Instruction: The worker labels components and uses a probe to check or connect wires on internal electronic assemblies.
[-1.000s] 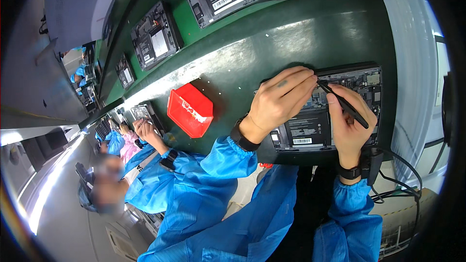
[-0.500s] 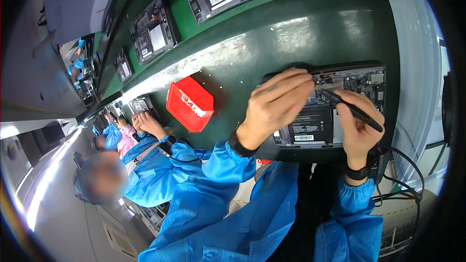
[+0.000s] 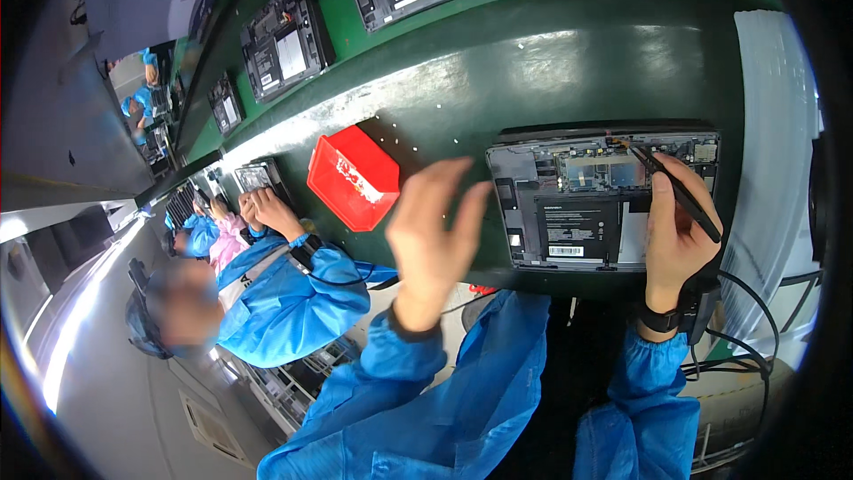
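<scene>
An opened laptop chassis lies on the dark green bench, its circuit board and black battery exposed. My right hand grips black tweezers over the laptop's right part. The tweezers' tips point at the upper board; whether they pinch anything is too small to tell. My left hand is in the air between the laptop and a red plastic bin, blurred by motion. Its fingers look spread, and nothing shows in them. Small white pieces lie inside the bin.
Tiny white bits are scattered on the bench beyond the bin. More opened laptops stand on the green strip behind. A co-worker in a blue coat works on the left. Clear plastic sheeting and black cables are at the right.
My left hand has left the laptop board and moved left toward the red bin, its fingers spreading. My right hand still holds the tweezers over the board. The view has shifted slightly.
</scene>
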Tool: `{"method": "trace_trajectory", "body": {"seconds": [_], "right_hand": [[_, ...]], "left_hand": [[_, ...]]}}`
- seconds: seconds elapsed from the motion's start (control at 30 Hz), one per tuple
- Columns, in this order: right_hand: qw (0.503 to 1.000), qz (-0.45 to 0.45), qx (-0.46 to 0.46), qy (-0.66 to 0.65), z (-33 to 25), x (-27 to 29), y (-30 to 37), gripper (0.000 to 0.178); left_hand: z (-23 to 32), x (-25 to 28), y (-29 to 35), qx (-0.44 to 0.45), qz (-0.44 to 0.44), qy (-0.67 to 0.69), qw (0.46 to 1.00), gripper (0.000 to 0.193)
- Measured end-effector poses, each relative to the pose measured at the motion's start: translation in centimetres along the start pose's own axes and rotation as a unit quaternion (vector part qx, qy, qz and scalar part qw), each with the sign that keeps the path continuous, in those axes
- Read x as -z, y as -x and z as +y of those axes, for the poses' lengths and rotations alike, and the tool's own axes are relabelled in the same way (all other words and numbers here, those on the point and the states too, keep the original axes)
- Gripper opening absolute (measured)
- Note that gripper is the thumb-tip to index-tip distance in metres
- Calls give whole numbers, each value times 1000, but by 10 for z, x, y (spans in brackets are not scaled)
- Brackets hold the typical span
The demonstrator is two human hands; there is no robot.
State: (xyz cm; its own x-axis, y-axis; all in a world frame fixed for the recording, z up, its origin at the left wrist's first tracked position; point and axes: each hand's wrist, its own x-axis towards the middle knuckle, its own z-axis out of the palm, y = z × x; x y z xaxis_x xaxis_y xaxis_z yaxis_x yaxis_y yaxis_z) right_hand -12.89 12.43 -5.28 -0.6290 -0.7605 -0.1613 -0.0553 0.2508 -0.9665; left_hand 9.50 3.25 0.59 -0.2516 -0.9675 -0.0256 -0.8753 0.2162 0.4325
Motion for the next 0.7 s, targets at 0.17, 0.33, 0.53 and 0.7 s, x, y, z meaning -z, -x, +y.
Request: {"method": "trace_trajectory", "body": {"seconds": [0.17,0.33,0.53,0.7], "right_hand": [[999,9,-44,-7,-3,-7,-3,19],[998,11,-69,-4,-6,-6,-4,17],[997,11,-78,-22,-4,-3,-5,16],[996,20,-77,-28,-4,-6,-6,15]], "left_hand": [[40,-62,-33,-173,0,131,976,29],[38,-79,-43,-241,-13,135,961,29],[32,-88,-48,-279,1,153,948,24],[34,-89,-45,-264,-4,179,948,23]]}}
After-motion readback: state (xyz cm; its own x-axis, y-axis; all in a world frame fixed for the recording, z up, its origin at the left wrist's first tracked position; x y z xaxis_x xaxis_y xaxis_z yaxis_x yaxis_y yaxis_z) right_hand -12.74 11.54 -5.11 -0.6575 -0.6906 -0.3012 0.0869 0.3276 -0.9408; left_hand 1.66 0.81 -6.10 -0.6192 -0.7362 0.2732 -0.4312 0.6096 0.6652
